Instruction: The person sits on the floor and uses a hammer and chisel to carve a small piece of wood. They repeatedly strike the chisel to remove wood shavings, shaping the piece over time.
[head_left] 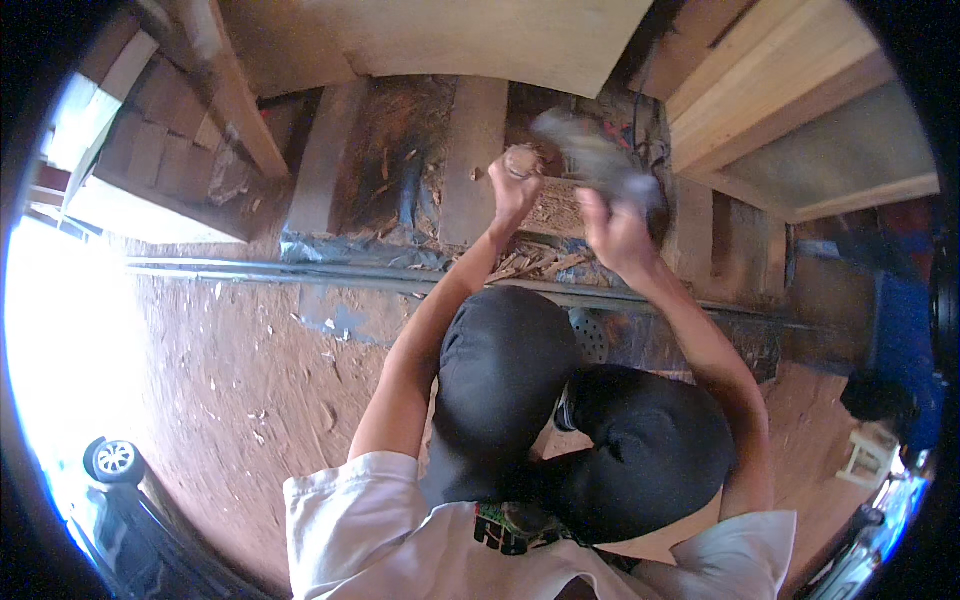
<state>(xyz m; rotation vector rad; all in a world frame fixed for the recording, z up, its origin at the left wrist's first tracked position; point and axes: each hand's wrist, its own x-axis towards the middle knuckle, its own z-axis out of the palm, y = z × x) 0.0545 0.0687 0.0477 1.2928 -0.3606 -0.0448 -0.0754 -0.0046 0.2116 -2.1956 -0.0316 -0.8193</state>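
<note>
My left hand (513, 195) is closed around a brown, round-ended piece (523, 160) that looks like wood. It is above a pale wooden piece (560, 208) strewn with chips. To its right, my right hand (622, 232) is raised and closed on a grey, elongated object (590, 152). Motion smears that object, so its exact kind does not show. Its far end reaches up toward the left hand. My legs in dark trousers (505, 365) are bent below both hands, and part of a grey perforated shoe (590, 335) shows beside the knee.
Wood shavings (540, 262) lie by long dark pipes (370, 272) crossing in front of me. A large pale board (440, 40) hangs over the work area, with timber beams (780, 80) at right. A dark car (130, 520) stands lower left; a small pale stool (866, 455) stands right.
</note>
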